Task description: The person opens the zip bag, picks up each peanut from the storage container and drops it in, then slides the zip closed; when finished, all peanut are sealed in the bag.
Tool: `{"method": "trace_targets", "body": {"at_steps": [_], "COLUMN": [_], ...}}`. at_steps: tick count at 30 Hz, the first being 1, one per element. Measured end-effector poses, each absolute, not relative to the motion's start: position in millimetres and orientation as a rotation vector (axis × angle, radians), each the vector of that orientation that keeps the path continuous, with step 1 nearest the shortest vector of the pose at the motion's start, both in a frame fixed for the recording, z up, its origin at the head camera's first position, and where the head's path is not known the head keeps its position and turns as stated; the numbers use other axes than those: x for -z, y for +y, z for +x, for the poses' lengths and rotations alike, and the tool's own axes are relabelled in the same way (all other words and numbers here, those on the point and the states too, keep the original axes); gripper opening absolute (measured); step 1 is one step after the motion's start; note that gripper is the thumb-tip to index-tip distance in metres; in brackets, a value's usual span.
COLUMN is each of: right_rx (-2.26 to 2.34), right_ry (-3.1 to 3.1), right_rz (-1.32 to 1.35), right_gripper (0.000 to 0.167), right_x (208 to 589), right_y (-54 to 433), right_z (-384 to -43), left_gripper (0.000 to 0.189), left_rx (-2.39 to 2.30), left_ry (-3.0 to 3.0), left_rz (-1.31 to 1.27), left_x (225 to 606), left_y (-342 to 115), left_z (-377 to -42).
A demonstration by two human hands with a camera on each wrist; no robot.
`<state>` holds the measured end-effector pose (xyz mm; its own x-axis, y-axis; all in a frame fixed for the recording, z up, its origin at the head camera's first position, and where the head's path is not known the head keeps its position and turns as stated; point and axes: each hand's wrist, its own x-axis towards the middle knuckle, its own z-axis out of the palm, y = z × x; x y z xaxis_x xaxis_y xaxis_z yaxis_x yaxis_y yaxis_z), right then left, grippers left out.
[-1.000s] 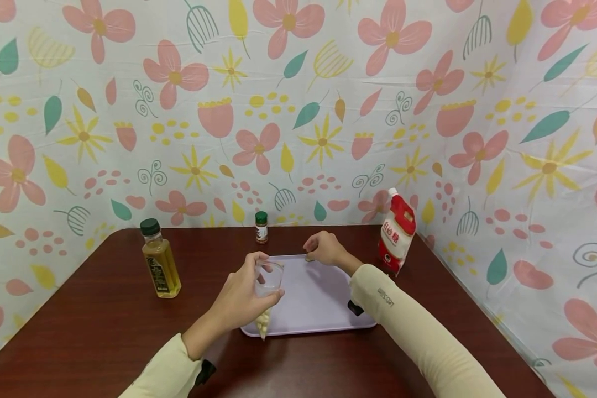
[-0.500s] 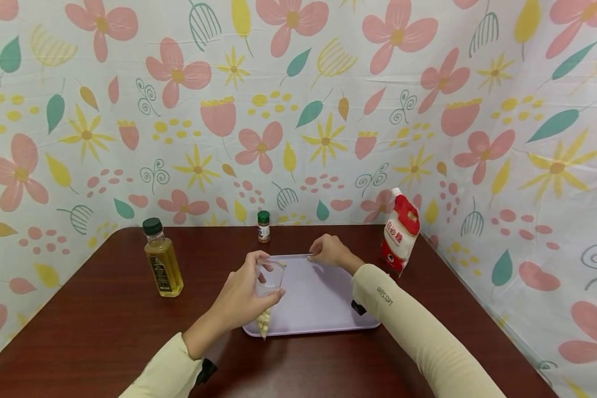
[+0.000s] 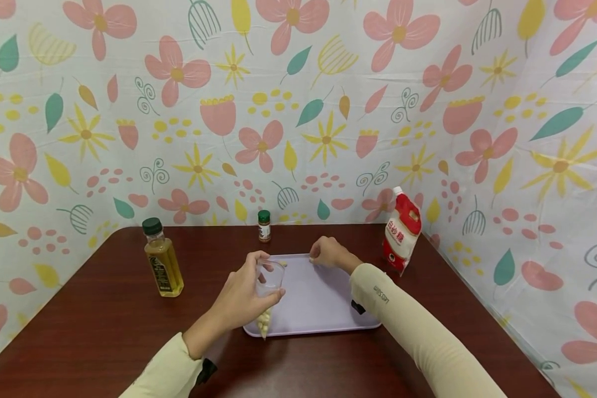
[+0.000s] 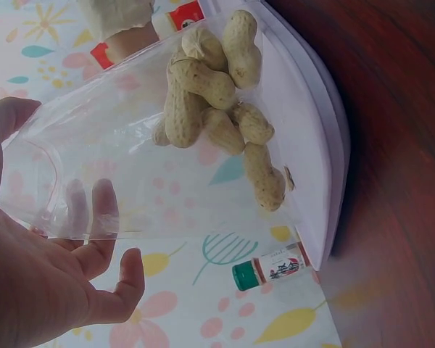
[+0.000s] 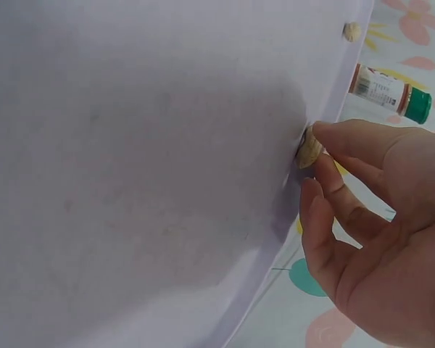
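Observation:
My left hand (image 3: 241,296) grips a clear plastic bag (image 4: 123,138) near its mouth, thumb and fingers spread around the opening. Several unshelled peanuts (image 4: 201,87) lie in the bottom of the bag, which hangs over the left part of a pale lilac tray (image 3: 318,304). At the tray's far rim, my right hand (image 3: 330,252) pinches one peanut (image 5: 309,148) between thumb and fingertips. The right wrist view shows another small peanut (image 5: 352,31) by the same rim, apart from the hand.
An oil bottle with a dark green cap (image 3: 163,262) stands left of the tray. Behind the tray is a small green-capped spice jar (image 3: 264,228). A red and white sugar bag (image 3: 401,235) stands at the back right. Flowered cloth hangs behind the dark table (image 3: 104,309).
Both hands hold almost the same pose. The head view has shifted slightly, and the right hand stays at the far rim with its fingers on the peanut.

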<state>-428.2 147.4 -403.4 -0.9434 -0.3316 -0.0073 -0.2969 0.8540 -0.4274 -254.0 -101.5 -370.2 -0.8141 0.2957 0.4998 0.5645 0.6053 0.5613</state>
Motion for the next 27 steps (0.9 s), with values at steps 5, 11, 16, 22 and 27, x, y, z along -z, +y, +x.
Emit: {"method": "trace_targets", "body": {"at_steps": [5,11,16,22,27], "right_rx": [0.609,0.597,0.590,0.634,0.714], "right_ry": [2.953,2.944,2.929,2.967,3.002], "right_rz": [-0.493,-0.477,-0.462,-0.498,-0.591], "right_gripper": [0.008,0.004,0.005,0.005,0.004], "right_x": [405,405,403,402,397], "right_y": [147,148,148,148,147], "right_z": [-428,-428,-424,-421,-414], "left_gripper": [0.065,0.066,0.066,0.066,0.066], "left_rx": [1.043,1.044,1.042,1.051,1.060], "left_ry": [-2.484,-2.486,-2.484,-2.495,-2.497], "left_rz": [-0.690,-0.688,-0.699,-0.690,-0.684], "left_x": [370,370,371,370,370], "left_y": [-102,-102,-101,-100,-99], "left_z": [-254,-255,-255,-254,-253]}}
